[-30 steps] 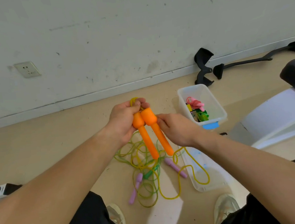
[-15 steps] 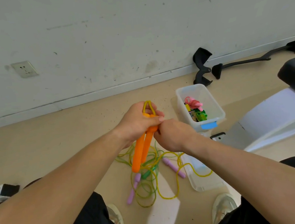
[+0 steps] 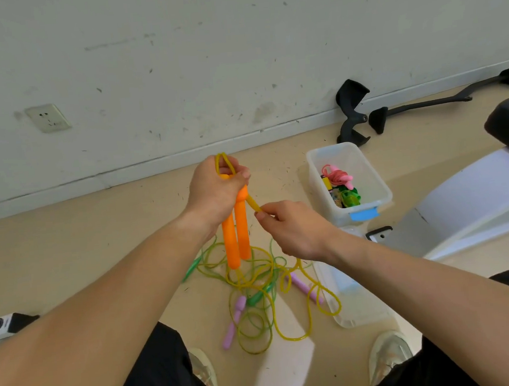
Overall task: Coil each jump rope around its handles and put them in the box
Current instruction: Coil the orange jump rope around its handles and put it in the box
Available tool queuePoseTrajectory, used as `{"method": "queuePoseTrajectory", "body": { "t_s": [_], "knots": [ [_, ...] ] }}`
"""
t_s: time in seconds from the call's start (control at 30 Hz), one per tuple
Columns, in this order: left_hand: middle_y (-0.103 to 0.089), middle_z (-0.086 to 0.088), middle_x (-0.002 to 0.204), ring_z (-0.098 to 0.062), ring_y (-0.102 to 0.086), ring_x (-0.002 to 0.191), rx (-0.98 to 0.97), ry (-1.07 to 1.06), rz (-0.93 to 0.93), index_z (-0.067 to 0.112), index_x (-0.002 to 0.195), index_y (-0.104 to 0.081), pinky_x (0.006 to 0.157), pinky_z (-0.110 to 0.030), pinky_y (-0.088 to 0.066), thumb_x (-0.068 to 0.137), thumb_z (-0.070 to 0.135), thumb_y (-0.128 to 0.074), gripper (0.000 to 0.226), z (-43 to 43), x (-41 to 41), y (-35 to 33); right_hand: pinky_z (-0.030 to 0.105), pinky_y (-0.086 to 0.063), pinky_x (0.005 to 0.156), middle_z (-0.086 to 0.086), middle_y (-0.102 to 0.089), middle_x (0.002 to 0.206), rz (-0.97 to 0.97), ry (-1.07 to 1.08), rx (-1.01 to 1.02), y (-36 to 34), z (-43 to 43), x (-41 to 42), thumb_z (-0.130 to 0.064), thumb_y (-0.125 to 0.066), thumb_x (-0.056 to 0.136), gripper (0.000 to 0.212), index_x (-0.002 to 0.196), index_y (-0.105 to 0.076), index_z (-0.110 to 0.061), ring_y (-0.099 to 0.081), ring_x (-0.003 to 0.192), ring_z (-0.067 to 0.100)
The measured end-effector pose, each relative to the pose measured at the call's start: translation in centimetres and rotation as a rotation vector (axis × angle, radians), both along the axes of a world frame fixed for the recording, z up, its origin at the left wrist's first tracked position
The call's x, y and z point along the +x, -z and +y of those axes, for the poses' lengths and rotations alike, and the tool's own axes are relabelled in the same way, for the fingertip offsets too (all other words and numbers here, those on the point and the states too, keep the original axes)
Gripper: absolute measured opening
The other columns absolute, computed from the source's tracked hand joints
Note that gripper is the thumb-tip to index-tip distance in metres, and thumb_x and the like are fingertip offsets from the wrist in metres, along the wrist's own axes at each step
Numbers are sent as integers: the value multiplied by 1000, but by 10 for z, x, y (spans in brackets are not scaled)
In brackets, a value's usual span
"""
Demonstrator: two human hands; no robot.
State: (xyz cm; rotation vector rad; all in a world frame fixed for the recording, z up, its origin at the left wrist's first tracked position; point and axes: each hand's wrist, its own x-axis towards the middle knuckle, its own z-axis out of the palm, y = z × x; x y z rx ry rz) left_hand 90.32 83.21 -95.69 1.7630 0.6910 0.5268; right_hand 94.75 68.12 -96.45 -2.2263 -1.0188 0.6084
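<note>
The left hand [image 3: 216, 192] grips two stiff handles [image 3: 236, 233] together at their tops, hanging down, while at its 4 o'clock the right hand [image 3: 292, 229] pinches the limp, light, probably slick rope [image 3: 252, 205], best held close to them, with the box [image 3: 333, 150] at 3 o'clock.

Left hand [image 3: 213, 193]: grips the heads of two orange handles [image 3: 236, 233], which hang side by side and point down.
Right hand [image 3: 292, 229]: fingers pinch the yellow rope [image 3: 252, 205] just beside the handle heads.
Yellow rope: a loop stands above the left fist. The rest lies on the floor [image 3: 83, 242], tangled with a green jump rope [image 3: 259, 294] and two purple handles [image 3: 235, 319].
Box [image 3: 367, 168]: clear, right of the hands, holding pink and green bundles.
</note>
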Motion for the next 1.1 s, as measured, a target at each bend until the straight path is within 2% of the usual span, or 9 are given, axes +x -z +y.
{"method": "queuePoseTrajectory", "body": {
  "t_s": [0.13,0.27,0.43,0.53,0.63,0.73,0.83,1.0,1.1],
  "knots": [
    [-67,11,89,2,-59,82,250,-99,20,17,96,-60,69,-10,-43,88,19,-71,14,-5,3,1,43,-53,68,7,-65,67,9,63,107,-4,2,-16,-25,-44,97,31,74,-56,-8,-61,66,26],
    [-63,15,84,0,-58,79,193,-224,-41,21,93,-56,74,-20,-46,88,17,-69,14,-14,6,2,38,-43,62,2,-58,73,-93,44,238,6,5,-44,-21,-51,91,8,90,-51,-12,-52,68,24],
    [-61,12,83,-2,-57,72,28,-305,-88,21,95,-55,65,-20,-44,90,20,-67,13,-30,12,7,38,-46,71,6,-59,113,-369,48,77,26,8,-52,-36,-56,95,59,144,-34,-11,-61,97,27],
    [-64,1,86,-14,-61,73,-90,-296,-83,17,96,-56,69,-33,-52,90,26,-67,16,-33,17,8,32,-36,48,9,-63,89,-582,94,106,30,7,-41,-17,-62,90,35,123,-52,-6,-65,67,33],
    [-63,-4,84,-21,-60,75,-196,-238,-57,10,98,-61,78,-46,-55,85,29,-65,23,-30,19,5,25,-20,41,6,-57,66,-664,134,83,28,6,-30,-6,-73,72,32,101,-59,-4,-52,42,30],
    [-54,-1,74,-21,-53,73,-330,-84,-75,16,85,-60,66,-38,-48,74,20,-63,13,-27,19,0,22,-8,40,5,-53,61,-685,132,55,21,4,-21,1,-75,62,40,98,-59,-3,-48,39,29],
    [-53,-5,78,-23,-53,79,-333,70,-39,17,86,-60,69,-34,-44,74,8,-62,15,-21,17,-5,20,5,45,4,-51,57,-728,119,-21,15,0,-15,4,-79,52,45,92,-60,-3,-44,35,26],
    [-63,-9,108,-24,-63,93,-270,235,23,14,99,-59,85,-41,-52,82,3,-73,25,-9,11,-11,19,5,47,3,-50,58,-777,77,-86,11,-6,-10,-1,-84,54,44,90,-58,-5,-38,35,25],
    [-65,1,111,-13,-63,86,-239,296,95,13,109,-55,80,-32,-51,88,1,-69,27,-2,9,-11,19,4,47,3,-52,60,-769,73,-114,10,-7,-10,0,-82,57,44,95,-60,-4,-45,37,25]
  ]
}}
